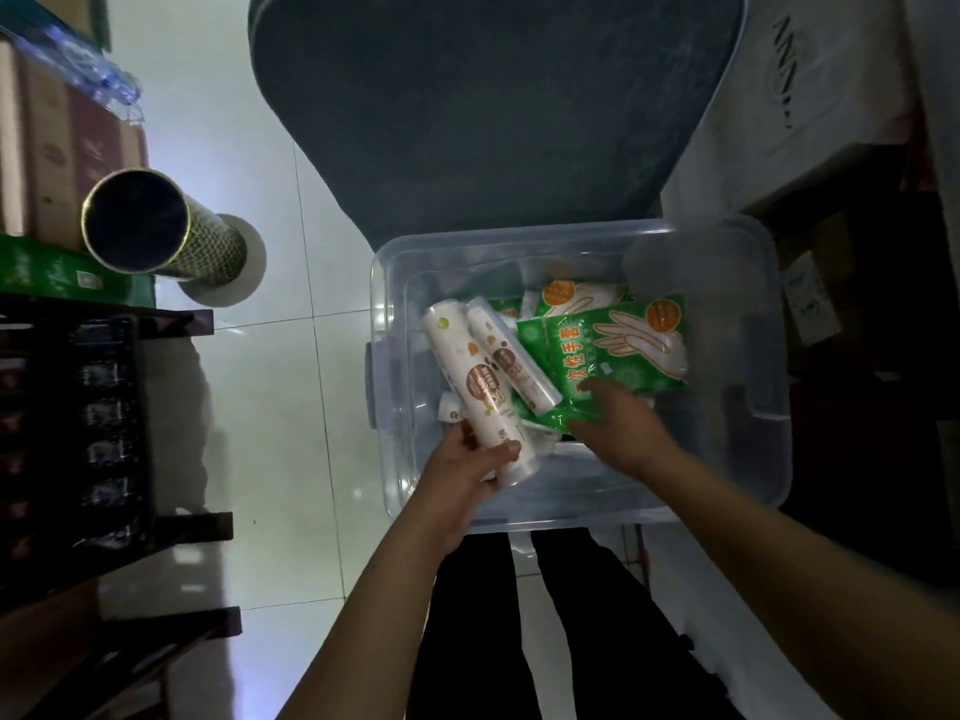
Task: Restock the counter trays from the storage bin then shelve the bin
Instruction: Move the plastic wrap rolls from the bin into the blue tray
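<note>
My left hand (467, 459) has its fingers clamped round a white roll (480, 387) over the clear storage bin (769, 356) on the floor. My right hand (618, 423) reaches for a green glove packet (602, 350) inside; its fingers' state I cannot tell.

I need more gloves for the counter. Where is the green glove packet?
In the head view, the green glove packet lies inside the clear storage bin, right of the white rolls, under the right hand.

At frame centre the storage bin (753, 356) is clear plastic. Inside lie white rolls (475, 376) with brown and orange dots and green glove packets (602, 350) bearing orange circles. Middle left, a tube (171, 236) shows gold lattice on dark green; floor tiles (270, 407) are white.
</note>
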A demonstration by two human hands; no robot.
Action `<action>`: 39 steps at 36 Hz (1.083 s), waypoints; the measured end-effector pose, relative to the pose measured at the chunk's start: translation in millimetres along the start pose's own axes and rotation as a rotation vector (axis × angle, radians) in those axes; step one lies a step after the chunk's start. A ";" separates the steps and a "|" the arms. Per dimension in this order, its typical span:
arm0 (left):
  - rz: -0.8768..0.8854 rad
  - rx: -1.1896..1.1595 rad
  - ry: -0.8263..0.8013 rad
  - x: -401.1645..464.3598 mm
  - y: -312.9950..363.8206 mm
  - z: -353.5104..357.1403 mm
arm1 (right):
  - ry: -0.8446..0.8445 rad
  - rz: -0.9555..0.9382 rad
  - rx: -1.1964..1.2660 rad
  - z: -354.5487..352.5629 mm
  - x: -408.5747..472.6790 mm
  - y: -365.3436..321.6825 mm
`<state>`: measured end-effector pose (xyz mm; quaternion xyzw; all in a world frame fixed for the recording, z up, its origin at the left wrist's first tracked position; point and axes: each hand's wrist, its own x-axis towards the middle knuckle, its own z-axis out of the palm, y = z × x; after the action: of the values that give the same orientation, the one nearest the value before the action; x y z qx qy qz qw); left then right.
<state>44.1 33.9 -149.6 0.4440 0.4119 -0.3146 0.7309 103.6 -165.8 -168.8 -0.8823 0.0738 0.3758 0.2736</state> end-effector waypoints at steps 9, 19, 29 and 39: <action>0.089 0.129 0.079 -14.1 -3.7 -25.0 | -0.006 -0.042 -0.270 36.5 78.0 -30.5; 0.052 0.215 0.072 0.1 -14.4 -34.2 | 0.095 0.054 -0.324 76.2 107.5 -38.7; -0.004 0.195 0.068 -4.2 -9.4 -45.8 | 0.045 0.152 -0.302 82.2 113.3 -46.9; 0.045 0.224 -0.008 -45.7 21.6 -44.9 | -0.009 0.328 0.320 30.3 38.2 -46.6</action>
<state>26.3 87.8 -112.9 0.5309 0.3611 -0.3440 0.6852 127.5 -107.5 -193.0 -0.8022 0.2737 0.4027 0.3454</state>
